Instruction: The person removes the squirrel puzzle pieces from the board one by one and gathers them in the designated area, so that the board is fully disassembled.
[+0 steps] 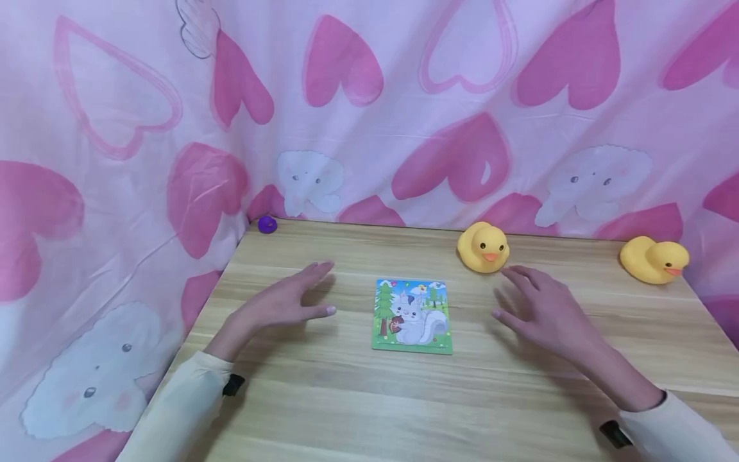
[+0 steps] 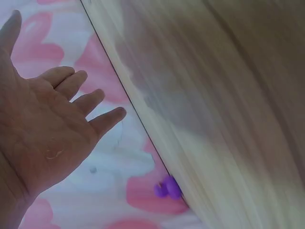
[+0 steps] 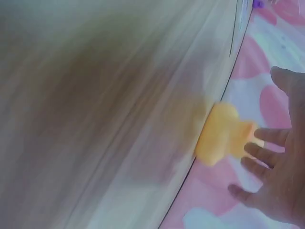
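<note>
A square picture puzzle lies flat on the wooden table; it shows a white squirrel with an acorn among green trees. To its left, apart from it, is my left hand, fingers extended and thumb spread, holding nothing. The left wrist view shows the palm of that left hand. On the puzzle's other side my right hand hovers with its fingers spread, also holding nothing. Its fingertips are near a yellow rubber duck; in the right wrist view the fingers overlap a blurred duck.
A second yellow duck sits near the table's back right corner. At the back left corner is a small purple object, its kind unclear. Pink cloth with hearts hangs behind and beside the wooden table.
</note>
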{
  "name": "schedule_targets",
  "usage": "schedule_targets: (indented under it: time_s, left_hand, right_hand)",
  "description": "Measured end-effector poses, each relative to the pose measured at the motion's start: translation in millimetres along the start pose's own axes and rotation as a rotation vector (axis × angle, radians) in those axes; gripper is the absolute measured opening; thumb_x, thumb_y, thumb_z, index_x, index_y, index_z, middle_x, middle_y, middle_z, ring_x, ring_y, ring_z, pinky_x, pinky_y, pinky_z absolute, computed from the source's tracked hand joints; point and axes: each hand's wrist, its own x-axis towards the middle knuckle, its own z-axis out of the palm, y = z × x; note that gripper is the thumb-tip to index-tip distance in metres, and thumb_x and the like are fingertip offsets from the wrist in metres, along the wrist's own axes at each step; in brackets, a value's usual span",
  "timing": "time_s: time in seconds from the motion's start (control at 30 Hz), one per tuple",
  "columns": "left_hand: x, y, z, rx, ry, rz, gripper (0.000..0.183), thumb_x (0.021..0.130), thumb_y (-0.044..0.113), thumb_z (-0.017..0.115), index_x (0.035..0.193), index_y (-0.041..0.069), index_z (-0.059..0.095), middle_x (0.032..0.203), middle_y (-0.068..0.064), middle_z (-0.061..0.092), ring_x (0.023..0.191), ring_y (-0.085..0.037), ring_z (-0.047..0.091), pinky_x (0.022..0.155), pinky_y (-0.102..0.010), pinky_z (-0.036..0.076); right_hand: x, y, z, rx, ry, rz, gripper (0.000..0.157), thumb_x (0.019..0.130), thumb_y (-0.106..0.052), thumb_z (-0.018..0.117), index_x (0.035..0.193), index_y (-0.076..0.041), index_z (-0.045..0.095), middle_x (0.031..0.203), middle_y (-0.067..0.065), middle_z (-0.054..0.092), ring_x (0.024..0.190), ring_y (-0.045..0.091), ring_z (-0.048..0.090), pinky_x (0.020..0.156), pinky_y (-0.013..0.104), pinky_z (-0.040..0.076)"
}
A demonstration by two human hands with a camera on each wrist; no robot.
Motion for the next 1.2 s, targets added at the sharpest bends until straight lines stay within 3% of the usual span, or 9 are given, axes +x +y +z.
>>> schedule_targets:
  time_s: [0.13, 0.37, 0.5, 0.83, 1.07, 1.2]
  left_hand:
    - [12.8, 12.4, 9.8, 0.002, -0.058, 0.008, 0.105, 0.086, 0.084, 0.063, 0.169, 0.034, 0.023, 0.177, 0.011, 0.024, 0.167, -0.021, 0.015, 0.132, -0.052, 0.026]
    - [33.5, 35.4, 31.0, 0.004, -0.177, 0.067, 0.110, 0.088, 0.078, 0.066, 0.171, 0.025, 0.017, 0.179, 0.009, 0.015, 0.168, -0.025, 0.006, 0.134, -0.053, 0.018]
    - [42.4, 45.1, 41.9, 0.069, -0.209, 0.075, 0.109, 0.090, 0.078, 0.064, 0.172, 0.028, 0.012, 0.180, 0.010, 0.011, 0.169, -0.025, 0.002, 0.134, -0.054, 0.017]
    - [45.5, 54.9, 55.2, 0.263, -0.237, 0.096, 0.110, 0.092, 0.079, 0.058, 0.172, 0.027, 0.004, 0.181, 0.008, 0.003, 0.168, -0.032, 0.000, 0.135, -0.060, 0.007]
    - [43.0, 58.7, 55.5, 0.296, -0.236, 0.085, 0.111, 0.092, 0.079, 0.059, 0.172, 0.025, 0.003, 0.181, 0.006, 0.003, 0.168, -0.033, 0.002, 0.134, -0.061, 0.008]
    - [40.6, 59.0, 55.5, 0.303, -0.230, 0.084, 0.112, 0.092, 0.079, 0.058, 0.172, 0.024, 0.003, 0.181, 0.006, 0.003, 0.168, -0.033, 0.002, 0.135, -0.061, 0.008]
  right_hand:
    - [10, -19, 10.5, 0.053, -0.044, -0.053, 0.080, 0.088, -0.045, 0.084, 0.152, -0.008, 0.054, 0.150, 0.020, 0.056, 0.137, 0.044, 0.053, 0.110, 0.071, 0.044]
    - [29, -43, 28.4, 0.149, -0.154, -0.084, 0.071, 0.092, -0.039, 0.082, 0.151, -0.009, 0.057, 0.150, 0.013, 0.060, 0.138, 0.037, 0.057, 0.111, 0.063, 0.049]
    - [44, -54, 36.2, 0.168, -0.197, -0.099, 0.067, 0.093, -0.039, 0.081, 0.149, -0.009, 0.060, 0.147, 0.010, 0.064, 0.136, 0.033, 0.059, 0.112, 0.058, 0.051]
    - [80, -89, 55.1, 0.223, -0.301, -0.103, 0.066, 0.092, -0.035, 0.082, 0.150, -0.013, 0.058, 0.135, 0.005, 0.066, 0.123, 0.023, 0.062, 0.108, 0.049, 0.056]
    - [101, -109, 68.0, 0.371, -0.341, -0.106, 0.056, 0.092, -0.015, 0.082, 0.144, -0.011, 0.062, 0.118, 0.005, 0.065, 0.105, 0.019, 0.062, 0.095, 0.039, 0.058]
    - [110, -116, 73.4, 0.458, -0.359, -0.091, 0.052, 0.092, -0.011, 0.082, 0.141, -0.010, 0.064, 0.117, 0.007, 0.065, 0.097, 0.018, 0.062, 0.087, 0.032, 0.056]
